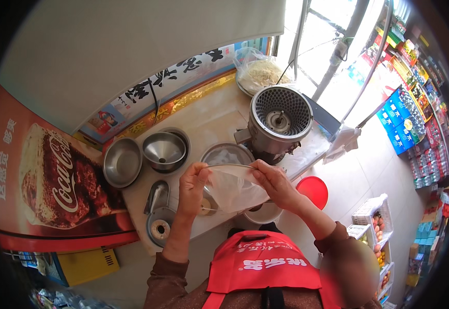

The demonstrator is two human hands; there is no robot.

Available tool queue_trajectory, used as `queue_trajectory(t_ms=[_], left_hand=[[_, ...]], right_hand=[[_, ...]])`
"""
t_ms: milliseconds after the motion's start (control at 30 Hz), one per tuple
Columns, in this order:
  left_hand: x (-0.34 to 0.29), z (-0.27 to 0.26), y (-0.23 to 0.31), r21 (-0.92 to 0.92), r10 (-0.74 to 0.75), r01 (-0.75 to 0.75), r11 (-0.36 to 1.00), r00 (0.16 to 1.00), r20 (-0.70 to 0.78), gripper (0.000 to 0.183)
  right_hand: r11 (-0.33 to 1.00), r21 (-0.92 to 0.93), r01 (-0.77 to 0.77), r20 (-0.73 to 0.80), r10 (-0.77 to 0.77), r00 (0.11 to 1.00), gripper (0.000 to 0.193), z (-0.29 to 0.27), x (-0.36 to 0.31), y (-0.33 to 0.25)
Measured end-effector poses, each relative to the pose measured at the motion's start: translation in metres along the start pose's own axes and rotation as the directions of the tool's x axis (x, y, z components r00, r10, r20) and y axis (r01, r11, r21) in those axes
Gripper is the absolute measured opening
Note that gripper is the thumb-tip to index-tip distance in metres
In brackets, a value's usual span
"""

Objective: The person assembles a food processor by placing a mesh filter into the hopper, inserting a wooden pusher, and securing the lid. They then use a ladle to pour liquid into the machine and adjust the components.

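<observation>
Stretched between my two hands is a translucent white bag [240,193], its thin rim drawn out wide. My left hand [192,186] pinches the rim on one side. The other side is gripped by my right hand [273,184], thumb and fingers closed. Just beyond the bag, a round steel basin [228,150] stands on the counter [209,121], partly covered by the bag. Behind it on the right is a metal grinding machine [280,116], its top uncovered, showing a perforated drum with a central shaft. Below the bag, a white bucket [264,215] shows in part.
Left on the counter are a steel bowl [123,162], a metal funnel [164,149], a scoop [157,195] and a round metal part [161,227]. A bagged pale food [263,72] sits at the back. A red basin [313,193] and fruit crates [371,221] stand right; a red cabinet [49,175], left.
</observation>
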State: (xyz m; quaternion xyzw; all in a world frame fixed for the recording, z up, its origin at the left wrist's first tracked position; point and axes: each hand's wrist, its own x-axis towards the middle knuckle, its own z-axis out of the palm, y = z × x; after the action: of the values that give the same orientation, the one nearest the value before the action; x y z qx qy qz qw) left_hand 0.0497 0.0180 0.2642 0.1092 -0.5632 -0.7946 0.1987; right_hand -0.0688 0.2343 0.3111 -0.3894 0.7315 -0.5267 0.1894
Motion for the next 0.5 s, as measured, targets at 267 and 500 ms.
queue_trajectory(t_ms=[267, 500], left_hand=[[0.000, 0.006, 0.036, 0.402, 0.047, -0.090, 0.911, 0.992, 0.117, 0.020], [0.014, 0.010, 0.075, 0.720, -0.291, -0.205, 0.663, 0.815, 0.500, 0.028]], right_hand=[[0.987, -0.129, 0.097, -0.012, -0.099, 0.995, 0.019, 0.000, -0.006, 0.002], [0.967, -0.214, 0.138, 0.220, -0.090, 0.971, 0.028, -0.010, -0.011, 0.004]])
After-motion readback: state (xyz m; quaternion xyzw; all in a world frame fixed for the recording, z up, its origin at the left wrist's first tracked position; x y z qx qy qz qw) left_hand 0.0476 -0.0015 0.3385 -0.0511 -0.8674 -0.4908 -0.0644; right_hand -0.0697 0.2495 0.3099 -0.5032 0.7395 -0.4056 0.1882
